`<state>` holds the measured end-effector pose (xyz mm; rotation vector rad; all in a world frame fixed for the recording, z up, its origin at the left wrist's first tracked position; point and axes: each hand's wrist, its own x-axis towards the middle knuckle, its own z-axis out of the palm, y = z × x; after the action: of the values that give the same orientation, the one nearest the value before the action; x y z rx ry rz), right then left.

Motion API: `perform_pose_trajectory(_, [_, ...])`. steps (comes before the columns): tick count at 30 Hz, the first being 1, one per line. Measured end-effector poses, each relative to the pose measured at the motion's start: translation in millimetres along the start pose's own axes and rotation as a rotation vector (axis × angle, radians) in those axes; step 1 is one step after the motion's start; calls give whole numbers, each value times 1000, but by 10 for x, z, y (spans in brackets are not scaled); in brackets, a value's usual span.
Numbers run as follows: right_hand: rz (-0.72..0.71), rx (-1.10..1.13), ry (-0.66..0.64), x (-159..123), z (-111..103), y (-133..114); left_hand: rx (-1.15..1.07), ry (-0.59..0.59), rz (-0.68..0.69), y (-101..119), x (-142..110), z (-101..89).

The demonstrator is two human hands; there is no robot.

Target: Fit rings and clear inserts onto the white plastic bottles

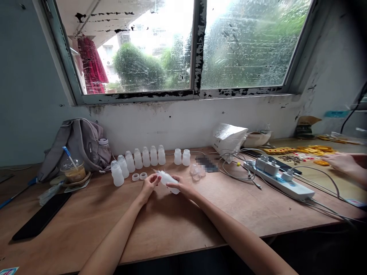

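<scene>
A translucent white baby bottle (169, 182) lies tilted between my hands, just above the wooden table, its top toward the left. My right hand (183, 186) is closed around the body. The fingers of my left hand (149, 186) pinch at the top end; the exact part under them is too small to make out. Behind my left hand stands a curved row of several capped bottles (138, 158). Two white rings (135, 177) lie in front of that row. Two bottles without caps (178, 156) stand farther right, near a group of clear caps (196, 176).
To the left are a backpack (77, 141), an iced drink cup (73, 172) and a black phone (43, 217). A white power strip (281, 181) with cables is at the right, beside a silvery bag (229, 137). Another person's hand (341, 162) works by yellow parts (314, 149).
</scene>
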<state>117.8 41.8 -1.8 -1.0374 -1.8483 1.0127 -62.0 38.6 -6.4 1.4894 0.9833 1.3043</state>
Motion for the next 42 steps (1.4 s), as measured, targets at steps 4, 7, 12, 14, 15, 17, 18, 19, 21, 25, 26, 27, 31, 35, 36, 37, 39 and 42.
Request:
perform_pose_trajectory(4, [-85,-66,31,-8,35,-3,3,-114,-42,15,-45,86])
perform_pose_trajectory(7, [-178,-238,-14,-1,34,13,-33,-151,-43,15,-79,157])
perform_pose_trajectory(12, [-171,-604,279,70,-125,76,-61,-77,-46,48,-86,155])
perform_pose_trajectory(14, [-53,-719,473,96,-290,114,-31,-27,-80,65,-72,127])
perform_pose_trajectory(15, [22,-760,532,101,-393,137,-19,-6,-90,72,-64,114])
perform_pose_trajectory(17, [152,-816,617,97,-618,191,-12,21,-97,83,-48,93])
perform_pose_trajectory(18, [234,-817,642,89,-727,222,-16,37,-94,86,-41,86])
perform_pose_trajectory(19, [319,-809,638,79,-825,257,-18,56,-90,86,-36,80])
perform_pose_trajectory(21, [442,-785,571,60,-969,329,-9,103,-80,79,-26,72])
perform_pose_trajectory(25, [438,-679,458,52,-1033,421,29,150,-63,51,-10,52])
perform_pose_trajectory(26, [407,-611,452,57,-1016,421,38,161,-60,46,-6,45])
perform_pose_trajectory(27, [378,-510,447,62,-994,410,44,172,-60,44,-2,38])
perform_pose_trajectory(31, [313,75,336,66,-891,297,44,167,-94,51,3,21])
perform_pose_trajectory(35, [306,365,135,25,-783,173,48,123,-99,63,-4,30])
perform_pose_trajectory(36, [301,393,85,14,-756,152,49,115,-96,63,-5,34])
perform_pose_trajectory(37, [292,417,39,6,-729,136,49,107,-95,62,-5,37])
perform_pose_trajectory(39, [255,464,-31,-3,-680,119,52,96,-93,59,-4,42])
perform_pose_trajectory(42, [193,525,-87,5,-618,116,67,89,-69,57,-2,45])
